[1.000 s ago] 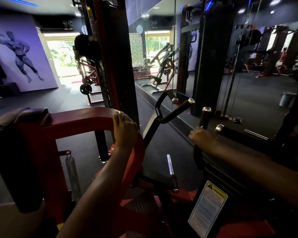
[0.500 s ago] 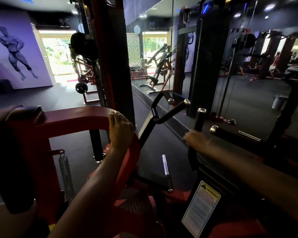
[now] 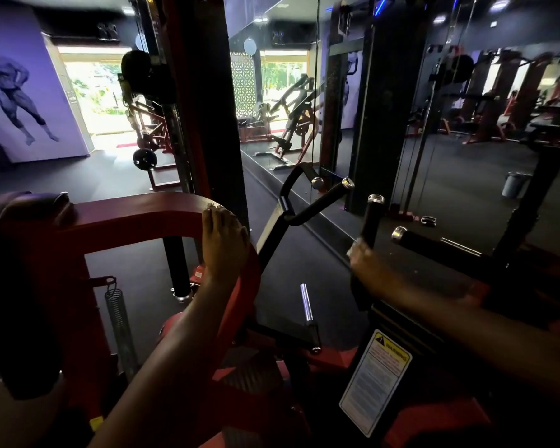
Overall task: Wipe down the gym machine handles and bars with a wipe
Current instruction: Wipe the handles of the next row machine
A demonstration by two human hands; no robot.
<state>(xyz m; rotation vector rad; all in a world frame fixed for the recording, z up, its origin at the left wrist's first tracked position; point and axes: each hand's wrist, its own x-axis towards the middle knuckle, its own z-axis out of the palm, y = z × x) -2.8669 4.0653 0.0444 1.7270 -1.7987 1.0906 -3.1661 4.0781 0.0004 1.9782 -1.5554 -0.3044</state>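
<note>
Right hand (image 3: 364,260) still wrapped round upright black handle (image 3: 370,221), white wipe (image 3: 357,243) under fingers, slightly lower than before, left hand (image 3: 223,244) unmoved, fingers flat on red frame bar (image 3: 136,215).

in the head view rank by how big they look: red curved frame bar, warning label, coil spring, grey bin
1. red curved frame bar
2. warning label
3. coil spring
4. grey bin

The bin stands far off, so its small look is partly distance, not true size.
</note>
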